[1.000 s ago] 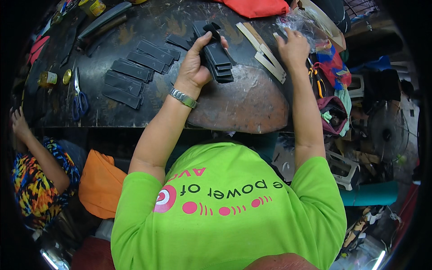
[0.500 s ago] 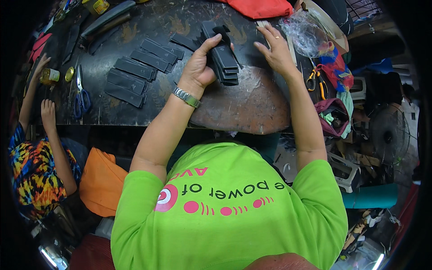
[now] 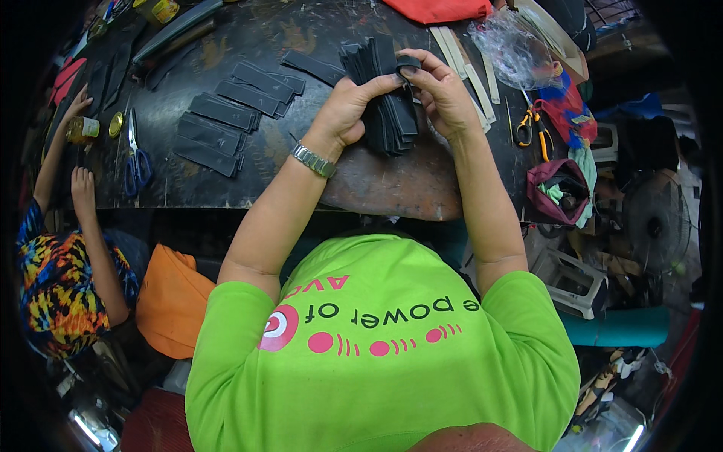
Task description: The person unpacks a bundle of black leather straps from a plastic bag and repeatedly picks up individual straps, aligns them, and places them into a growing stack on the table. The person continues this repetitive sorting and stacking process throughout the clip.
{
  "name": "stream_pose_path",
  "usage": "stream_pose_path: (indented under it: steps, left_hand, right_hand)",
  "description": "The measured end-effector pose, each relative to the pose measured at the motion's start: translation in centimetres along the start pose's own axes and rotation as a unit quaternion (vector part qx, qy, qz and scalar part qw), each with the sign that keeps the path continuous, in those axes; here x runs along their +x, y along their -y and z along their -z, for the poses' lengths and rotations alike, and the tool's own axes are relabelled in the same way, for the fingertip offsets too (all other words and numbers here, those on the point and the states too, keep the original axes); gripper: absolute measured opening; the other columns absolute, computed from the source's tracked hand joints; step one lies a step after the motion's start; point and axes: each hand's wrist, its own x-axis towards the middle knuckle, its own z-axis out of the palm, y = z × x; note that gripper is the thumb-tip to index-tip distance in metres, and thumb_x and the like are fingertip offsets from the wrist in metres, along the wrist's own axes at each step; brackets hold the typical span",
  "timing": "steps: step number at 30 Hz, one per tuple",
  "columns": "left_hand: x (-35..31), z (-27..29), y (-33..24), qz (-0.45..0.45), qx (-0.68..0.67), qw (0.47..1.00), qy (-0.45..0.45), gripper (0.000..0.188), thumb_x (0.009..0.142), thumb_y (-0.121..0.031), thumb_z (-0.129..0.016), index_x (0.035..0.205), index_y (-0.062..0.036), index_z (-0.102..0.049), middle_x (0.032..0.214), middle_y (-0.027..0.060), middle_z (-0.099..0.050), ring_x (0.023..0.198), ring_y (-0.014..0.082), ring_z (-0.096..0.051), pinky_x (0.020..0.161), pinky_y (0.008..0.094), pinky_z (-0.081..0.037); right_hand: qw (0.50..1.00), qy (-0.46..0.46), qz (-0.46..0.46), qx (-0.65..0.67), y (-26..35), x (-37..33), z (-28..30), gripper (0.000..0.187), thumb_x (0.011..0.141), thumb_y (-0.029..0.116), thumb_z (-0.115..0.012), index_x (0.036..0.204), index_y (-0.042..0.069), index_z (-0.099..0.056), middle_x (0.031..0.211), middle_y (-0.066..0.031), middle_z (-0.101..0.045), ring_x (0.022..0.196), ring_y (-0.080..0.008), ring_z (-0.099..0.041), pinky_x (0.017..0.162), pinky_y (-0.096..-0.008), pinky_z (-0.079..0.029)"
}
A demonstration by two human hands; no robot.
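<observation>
bundle of black strips [image 3: 388, 117], long axis near to far, between left hand [image 3: 346, 113], closed on it, and right hand [image 3: 449, 99], pinching a curled black band [image 3: 408, 63].

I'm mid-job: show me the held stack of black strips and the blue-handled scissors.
Stack of black strips [image 3: 389, 113]: head view, on the middle of the stack.
Blue-handled scissors [image 3: 135, 154]: head view, where the blades meet the handles.
</observation>
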Motion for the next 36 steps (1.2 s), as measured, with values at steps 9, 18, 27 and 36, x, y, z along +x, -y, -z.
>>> stream_pose_path:
  steps: [9, 18, 27, 36]
  left_hand:
    - [-0.1, -0.3, 0.4, -0.051, 0.037, 0.998, 0.012, 0.024, 0.086, -0.009, -0.071, 0.108, -0.0029, -0.065, 0.095, 0.0066, -0.071, 0.081, 0.0157, -0.069, 0.07, 0.0294, -0.059]
    - [0.0, -1.8, 0.2, -0.027, 0.018, 0.998, -0.054, 0.029, 0.082, -0.011, -0.076, 0.105, 0.0032, -0.065, 0.095, 0.0096, -0.07, 0.079, 0.0174, -0.07, 0.069, 0.0306, -0.059]
    - [3.0, -1.7, -3.5, -0.033, 0.07, 0.996, -0.051, 0.03, 0.08, -0.011, -0.078, 0.1, 0.0076, -0.066, 0.092, 0.0138, -0.071, 0.075, 0.0215, -0.071, 0.065, 0.033, -0.059]
    - [4.8, 0.7, -2.7, 0.006, 0.009, 0.995, -0.096, 0.037, 0.079, -0.017, -0.081, 0.101, 0.008, -0.065, 0.095, 0.0158, -0.071, 0.077, 0.0238, -0.071, 0.066, 0.0344, -0.059]
  right_hand:
    - [0.997, -0.052, 0.033, 0.036, -0.5, 0.1, 0.1, 0.021, 0.085, 0.006, -0.073, 0.105, 0.007, -0.067, 0.09, 0.0009, -0.067, 0.083, -0.0084, -0.063, 0.075, -0.0232, -0.05]
    - [0.989, -0.134, -0.018, 0.063, -1.9, -0.1, -0.8, 0.01, 0.092, 0.013, -0.066, 0.098, 0.005, -0.066, 0.085, -0.0006, -0.067, 0.072, -0.0085, -0.063, 0.064, -0.0217, -0.051]
    - [0.982, -0.12, 0.042, 0.143, -0.6, 3.6, -1.6, 0.017, 0.097, 0.014, -0.057, 0.105, 0.0, -0.064, 0.092, -0.0064, -0.069, 0.076, -0.0139, -0.065, 0.069, -0.0267, -0.054]
    - [0.985, -0.17, -0.025, -0.014, -3.1, 6.9, -1.1, 0.02, 0.098, 0.016, -0.055, 0.102, 0.0, -0.066, 0.088, -0.0024, -0.066, 0.075, -0.011, -0.061, 0.068, -0.0249, -0.05]
